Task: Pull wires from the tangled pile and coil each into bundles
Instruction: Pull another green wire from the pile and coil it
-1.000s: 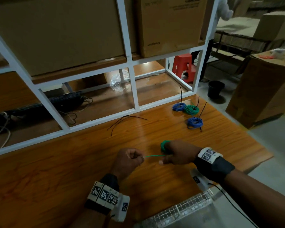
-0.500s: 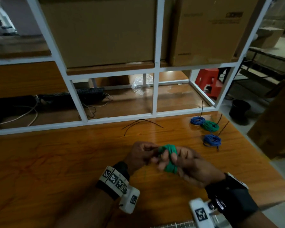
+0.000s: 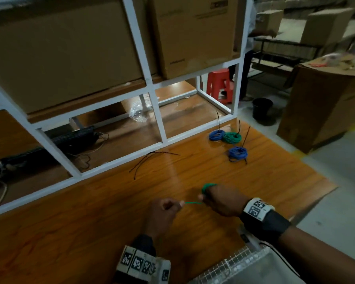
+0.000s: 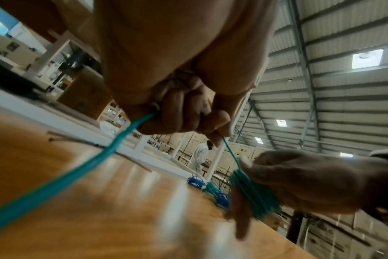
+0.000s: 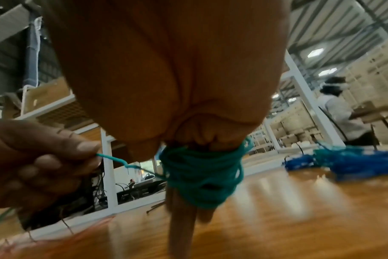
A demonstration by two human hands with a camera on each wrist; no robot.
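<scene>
Green wire (image 3: 193, 202) mostly wound round right hand (image 3: 221, 199) fingers (image 5: 182, 220) above bench (image 3: 90, 218), short stretch pinched taut by left hand (image 3: 162, 212); three tied bundles (image 3: 230, 140) done, this coil untied, loose ties (image 3: 152, 160) waiting, tangled pile not visible

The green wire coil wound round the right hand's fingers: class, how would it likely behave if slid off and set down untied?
The green wire coil would probably spring looser: its loops already sit unevenly round the right hand. It looks light and bendy, since the left hand holds its kinked end with a pinch. The tied bundles lie flat, so rolling seems unlikely.
</scene>
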